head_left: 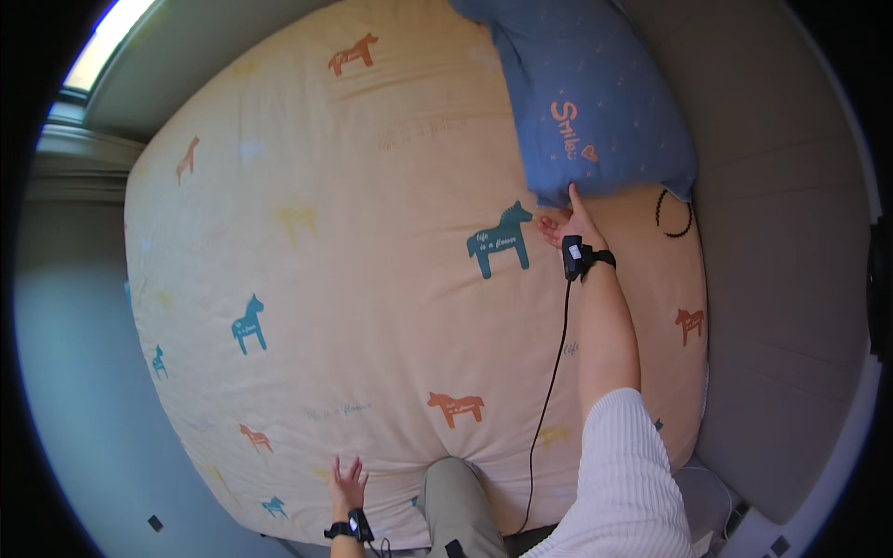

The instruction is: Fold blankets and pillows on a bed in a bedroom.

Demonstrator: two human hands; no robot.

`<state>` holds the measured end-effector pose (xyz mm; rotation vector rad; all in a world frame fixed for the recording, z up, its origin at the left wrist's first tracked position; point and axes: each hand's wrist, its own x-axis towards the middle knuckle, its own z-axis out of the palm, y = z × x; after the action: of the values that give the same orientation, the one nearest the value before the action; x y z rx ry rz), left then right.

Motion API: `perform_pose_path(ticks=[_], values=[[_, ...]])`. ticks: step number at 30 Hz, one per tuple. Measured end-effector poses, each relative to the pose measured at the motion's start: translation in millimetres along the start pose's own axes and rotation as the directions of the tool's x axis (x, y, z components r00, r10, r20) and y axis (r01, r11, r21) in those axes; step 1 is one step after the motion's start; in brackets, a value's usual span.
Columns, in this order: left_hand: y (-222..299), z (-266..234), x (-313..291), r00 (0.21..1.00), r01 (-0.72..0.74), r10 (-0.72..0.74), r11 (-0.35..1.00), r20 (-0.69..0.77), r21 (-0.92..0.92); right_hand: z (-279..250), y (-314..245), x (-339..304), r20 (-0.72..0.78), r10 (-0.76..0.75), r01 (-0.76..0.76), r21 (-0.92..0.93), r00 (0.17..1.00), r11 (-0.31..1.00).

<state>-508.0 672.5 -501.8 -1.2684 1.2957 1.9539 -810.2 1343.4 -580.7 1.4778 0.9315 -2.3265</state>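
A blue pillow (605, 102) with small light marks and orange lettering lies at the far right of the bed. Up against its near edge, my right hand (573, 223) has its thumb touching the blue cloth. The fingers of that hand are apart and point left over the sheet, with nothing seen in them. My left hand (349, 482) is low in the view, fingers spread over the near part of the cream bed sheet (372, 279), holding nothing. Printed horses in teal, orange and yellow dot the sheet.
A black wavy hair band (674, 214) lies right of my right hand, beside the pillow. The grey padded headboard (772, 232) runs along the right side. A black cable (549, 400) trails from my right wrist strap. My knee (454, 502) rests on the near edge.
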Motion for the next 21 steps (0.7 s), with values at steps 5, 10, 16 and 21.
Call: perform_pose_path(ticks=[5,10,16,21], values=[[32,-104,-73,0.999,-0.003,0.015,0.964,-0.046,0.265,0,-34,32,-0.169,-0.691,0.709,0.088,0.703,0.700],[73,-113,-177,0.921,0.062,0.056,0.956,-0.385,0.288,-68,-84,53,-0.386,-0.822,0.814,-0.242,0.418,0.528],[30,-228,-276,0.704,0.235,-0.135,0.971,-0.697,0.049,-16,-47,69,-0.154,-0.579,0.599,0.212,0.800,0.772],[13,-213,-269,0.750,0.173,-0.058,0.979,-0.658,0.112,18,-3,57,-0.075,-0.498,0.503,0.203,0.864,0.840]])
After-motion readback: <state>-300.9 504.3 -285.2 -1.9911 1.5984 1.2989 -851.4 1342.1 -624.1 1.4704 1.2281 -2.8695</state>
